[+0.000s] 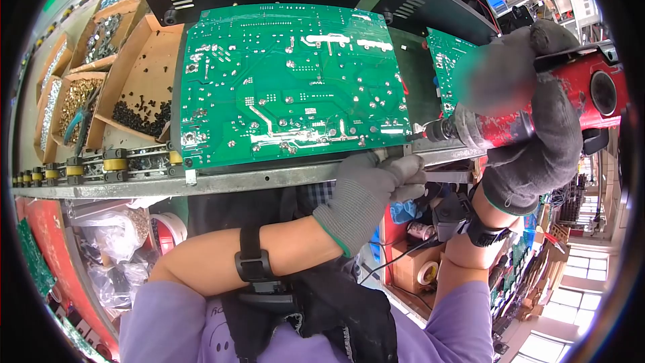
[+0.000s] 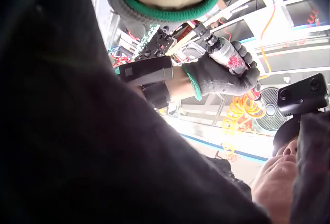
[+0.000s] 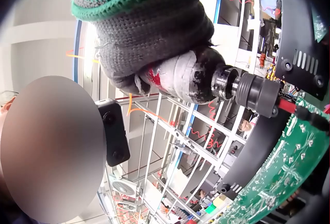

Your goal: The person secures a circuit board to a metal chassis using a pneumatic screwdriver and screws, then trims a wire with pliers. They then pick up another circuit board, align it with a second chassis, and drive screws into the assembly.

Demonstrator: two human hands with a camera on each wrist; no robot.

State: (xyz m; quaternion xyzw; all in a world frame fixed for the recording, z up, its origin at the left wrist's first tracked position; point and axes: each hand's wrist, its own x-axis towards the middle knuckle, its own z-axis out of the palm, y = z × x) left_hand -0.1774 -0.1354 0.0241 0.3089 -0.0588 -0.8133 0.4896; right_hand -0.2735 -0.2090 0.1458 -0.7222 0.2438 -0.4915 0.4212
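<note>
Head view: green board [image 1: 269,114] at power driver [image 1: 579,87]

Our green board lies solder side up along the metal rail [image 1: 289,178], glossy, dotted with silvery joints and bright streaks. Our right hand [image 1: 557,128] wraps its fingers round the scuffed red power driver, tip by the near right corner. Our left hand [image 1: 369,188] bunches fingers together nearby; any pinch, we cannot tell.

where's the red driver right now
In the head view it is on the right: the red driver is gripped in the right hand, its tip by the near right corner of the big green board.
</note>
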